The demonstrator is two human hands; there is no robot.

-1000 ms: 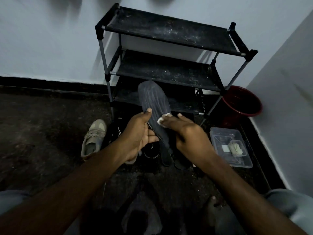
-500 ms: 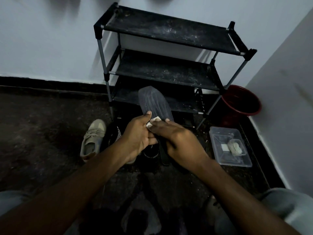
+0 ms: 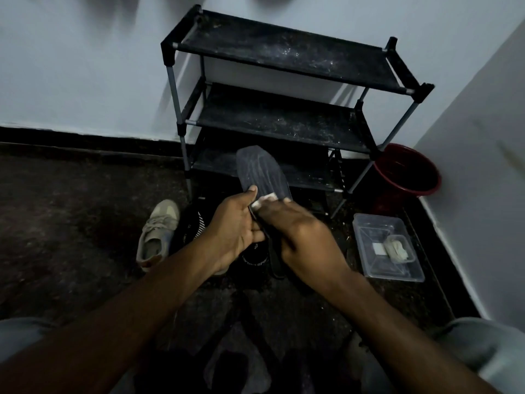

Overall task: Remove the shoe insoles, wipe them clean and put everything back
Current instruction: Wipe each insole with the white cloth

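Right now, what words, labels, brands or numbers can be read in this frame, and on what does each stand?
"SPORT SP", uncertain: blurred curved white lettering on the nearer black shoe.
Small white print on the second black shoe, beside the tan sneaker: too small to read.
White patch inside the clear plastic container: nothing legible.
Insole, shoe rack, red bucket: no text seen.

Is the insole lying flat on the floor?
No, the left hand holds the insole up off the floor while the right hand holds a white wipe against it.
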